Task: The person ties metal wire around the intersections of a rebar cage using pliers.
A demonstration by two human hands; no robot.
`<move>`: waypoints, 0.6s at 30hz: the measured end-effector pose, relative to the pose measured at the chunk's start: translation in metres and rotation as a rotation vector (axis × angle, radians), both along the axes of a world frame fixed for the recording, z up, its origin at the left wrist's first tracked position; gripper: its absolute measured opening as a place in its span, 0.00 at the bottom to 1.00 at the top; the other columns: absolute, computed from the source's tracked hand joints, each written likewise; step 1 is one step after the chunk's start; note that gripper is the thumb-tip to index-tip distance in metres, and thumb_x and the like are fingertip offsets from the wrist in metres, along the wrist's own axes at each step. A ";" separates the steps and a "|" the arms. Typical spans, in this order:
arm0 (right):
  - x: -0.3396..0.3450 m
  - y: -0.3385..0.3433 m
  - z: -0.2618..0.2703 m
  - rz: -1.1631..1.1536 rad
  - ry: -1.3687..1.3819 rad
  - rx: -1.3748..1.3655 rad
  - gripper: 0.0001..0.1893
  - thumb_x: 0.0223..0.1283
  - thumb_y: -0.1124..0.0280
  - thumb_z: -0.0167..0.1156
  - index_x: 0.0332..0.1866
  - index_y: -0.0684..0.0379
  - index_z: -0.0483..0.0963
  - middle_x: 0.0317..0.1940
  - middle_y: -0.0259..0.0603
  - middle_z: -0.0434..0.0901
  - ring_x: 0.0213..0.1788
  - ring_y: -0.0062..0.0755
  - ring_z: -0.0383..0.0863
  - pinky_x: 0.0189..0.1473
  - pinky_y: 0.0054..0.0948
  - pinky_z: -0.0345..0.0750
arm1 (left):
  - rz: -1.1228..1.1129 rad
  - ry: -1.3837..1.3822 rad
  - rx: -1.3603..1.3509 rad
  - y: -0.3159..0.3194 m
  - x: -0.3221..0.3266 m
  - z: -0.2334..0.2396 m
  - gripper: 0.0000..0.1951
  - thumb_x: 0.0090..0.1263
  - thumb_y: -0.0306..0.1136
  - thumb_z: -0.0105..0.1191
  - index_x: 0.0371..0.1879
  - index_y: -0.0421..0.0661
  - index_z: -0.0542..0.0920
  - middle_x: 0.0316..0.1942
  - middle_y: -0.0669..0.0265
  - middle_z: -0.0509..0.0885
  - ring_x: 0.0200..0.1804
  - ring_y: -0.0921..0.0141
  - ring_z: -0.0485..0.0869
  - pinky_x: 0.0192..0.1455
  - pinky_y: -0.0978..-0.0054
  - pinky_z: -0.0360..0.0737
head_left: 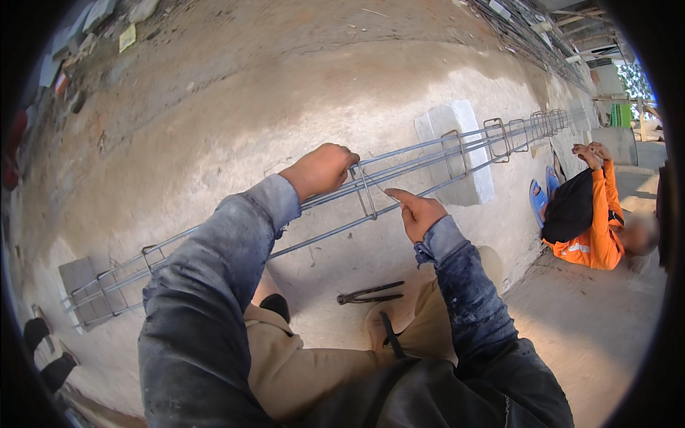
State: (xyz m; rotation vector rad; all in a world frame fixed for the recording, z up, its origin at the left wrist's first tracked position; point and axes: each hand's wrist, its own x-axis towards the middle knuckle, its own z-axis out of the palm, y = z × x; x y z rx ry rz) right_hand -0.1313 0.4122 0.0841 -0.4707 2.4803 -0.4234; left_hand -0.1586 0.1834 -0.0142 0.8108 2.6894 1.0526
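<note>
A long rebar cage (pixel 326 230), made of thin steel bars with rectangular stirrups, runs slantwise before me. My left hand (pixel 322 168) is closed around its upper bars, just left of a stirrup (pixel 368 195). From that stirrup a thin tie wire (pixel 377 184) leads to the fingertips of my right hand (pixel 420 214). The right index finger is stretched out along the wire, close above the lowest bar. Between my feet, steel end-cutting pincers (pixel 369 294) lie on the concrete floor with their handles spread.
A pale block (pixel 465 155) supports the cage at right, and a grey block (pixel 80 273) sits under its left end. At far right squats a person in an orange top (pixel 599 241) and blue sandals (pixel 539 198). Steel bars (pixel 530 43) are piled at upper right; rubble (pixel 80 32) lies upper left.
</note>
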 end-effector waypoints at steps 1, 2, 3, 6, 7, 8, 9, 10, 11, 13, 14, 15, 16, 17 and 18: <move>-0.001 0.001 0.000 0.018 0.015 0.011 0.20 0.61 0.73 0.47 0.58 0.49 0.71 0.33 0.54 0.81 0.37 0.52 0.81 0.43 0.42 0.78 | -0.008 -0.005 -0.010 0.000 -0.001 0.000 0.19 0.50 0.20 0.52 0.45 0.35 0.79 0.35 0.50 0.82 0.40 0.54 0.81 0.45 0.62 0.78; -0.004 0.002 -0.001 0.035 0.029 0.021 0.20 0.60 0.73 0.47 0.58 0.49 0.71 0.34 0.54 0.81 0.38 0.51 0.81 0.44 0.42 0.78 | -0.007 -0.004 -0.003 0.000 -0.001 0.001 0.19 0.49 0.20 0.52 0.44 0.35 0.79 0.35 0.50 0.82 0.40 0.54 0.81 0.45 0.62 0.78; -0.006 0.003 -0.003 0.050 0.044 0.030 0.20 0.60 0.73 0.47 0.59 0.49 0.71 0.35 0.53 0.81 0.39 0.51 0.81 0.44 0.42 0.78 | -0.009 -0.003 0.002 0.001 -0.002 0.000 0.19 0.49 0.20 0.53 0.44 0.35 0.79 0.35 0.50 0.82 0.40 0.54 0.81 0.45 0.62 0.78; -0.016 -0.010 -0.008 0.051 0.091 0.102 0.19 0.60 0.74 0.48 0.56 0.49 0.74 0.33 0.55 0.80 0.36 0.52 0.81 0.42 0.40 0.78 | -0.011 -0.008 0.011 -0.001 -0.002 -0.002 0.19 0.49 0.21 0.53 0.44 0.35 0.79 0.35 0.50 0.82 0.40 0.54 0.82 0.45 0.62 0.78; -0.019 -0.015 -0.013 0.033 0.102 0.081 0.18 0.60 0.74 0.48 0.54 0.51 0.75 0.34 0.55 0.80 0.37 0.52 0.81 0.43 0.40 0.78 | -0.010 -0.011 0.012 -0.002 -0.001 -0.003 0.19 0.49 0.21 0.53 0.44 0.35 0.79 0.35 0.50 0.82 0.40 0.53 0.82 0.45 0.61 0.78; -0.021 -0.021 -0.019 0.015 0.113 0.060 0.17 0.60 0.73 0.48 0.53 0.52 0.76 0.35 0.54 0.81 0.38 0.52 0.81 0.44 0.39 0.78 | 0.000 -0.007 0.014 -0.002 0.000 -0.004 0.19 0.50 0.21 0.53 0.44 0.35 0.79 0.36 0.50 0.82 0.40 0.53 0.82 0.46 0.61 0.78; -0.023 -0.026 -0.024 -0.004 0.125 0.043 0.16 0.60 0.73 0.48 0.52 0.53 0.76 0.36 0.54 0.81 0.39 0.52 0.81 0.45 0.39 0.78 | 0.009 -0.003 0.020 -0.001 0.000 -0.003 0.19 0.50 0.21 0.53 0.44 0.35 0.79 0.36 0.50 0.82 0.41 0.53 0.82 0.46 0.61 0.78; -0.024 -0.032 -0.029 -0.052 0.140 0.029 0.16 0.60 0.73 0.48 0.51 0.55 0.77 0.36 0.54 0.81 0.40 0.52 0.81 0.45 0.39 0.78 | 0.019 0.002 0.026 0.000 0.000 -0.003 0.19 0.50 0.21 0.53 0.45 0.36 0.79 0.36 0.50 0.83 0.41 0.53 0.82 0.46 0.61 0.78; -0.024 -0.038 -0.032 -0.099 0.155 0.015 0.15 0.60 0.72 0.49 0.49 0.56 0.77 0.37 0.54 0.81 0.40 0.52 0.81 0.46 0.39 0.78 | 0.020 -0.016 0.009 0.001 0.000 -0.003 0.19 0.50 0.21 0.53 0.45 0.36 0.79 0.37 0.50 0.83 0.41 0.53 0.82 0.46 0.61 0.78; -0.024 -0.045 -0.035 -0.153 0.155 0.024 0.14 0.59 0.72 0.49 0.47 0.59 0.78 0.37 0.54 0.81 0.41 0.52 0.81 0.47 0.39 0.77 | 0.031 -0.055 -0.023 0.001 -0.001 -0.001 0.19 0.51 0.22 0.53 0.45 0.36 0.79 0.37 0.49 0.83 0.42 0.53 0.82 0.47 0.61 0.78; -0.023 -0.046 -0.035 -0.163 0.142 0.046 0.14 0.59 0.72 0.49 0.46 0.60 0.79 0.38 0.54 0.81 0.42 0.52 0.81 0.48 0.39 0.77 | 0.034 -0.046 -0.035 0.002 0.000 0.000 0.19 0.51 0.22 0.53 0.45 0.36 0.79 0.36 0.50 0.83 0.42 0.53 0.82 0.46 0.61 0.78; -0.023 -0.048 -0.034 -0.174 0.131 0.068 0.13 0.59 0.72 0.50 0.45 0.60 0.79 0.38 0.53 0.81 0.42 0.52 0.81 0.48 0.39 0.77 | 0.037 -0.036 -0.048 0.002 0.000 -0.001 0.18 0.51 0.22 0.53 0.44 0.36 0.79 0.36 0.50 0.83 0.41 0.53 0.82 0.46 0.61 0.78; -0.022 -0.048 -0.033 -0.166 0.149 0.097 0.13 0.58 0.71 0.50 0.44 0.60 0.79 0.38 0.53 0.81 0.42 0.52 0.81 0.49 0.38 0.77 | 0.040 -0.026 -0.061 0.002 0.000 -0.001 0.18 0.51 0.22 0.53 0.44 0.36 0.79 0.35 0.50 0.83 0.41 0.53 0.82 0.46 0.61 0.78; -0.019 -0.048 -0.032 -0.157 0.167 0.126 0.13 0.58 0.71 0.50 0.44 0.60 0.79 0.37 0.53 0.81 0.42 0.52 0.81 0.49 0.38 0.77 | 0.049 -0.019 -0.069 0.002 0.001 -0.002 0.17 0.51 0.21 0.52 0.43 0.36 0.79 0.35 0.50 0.83 0.40 0.53 0.82 0.46 0.61 0.78; -0.017 -0.046 -0.032 -0.149 0.186 0.155 0.13 0.58 0.71 0.50 0.43 0.60 0.79 0.37 0.54 0.82 0.42 0.52 0.81 0.49 0.38 0.77 | 0.058 -0.012 -0.075 0.003 0.002 -0.002 0.16 0.52 0.21 0.52 0.42 0.36 0.79 0.34 0.50 0.83 0.40 0.53 0.82 0.45 0.61 0.78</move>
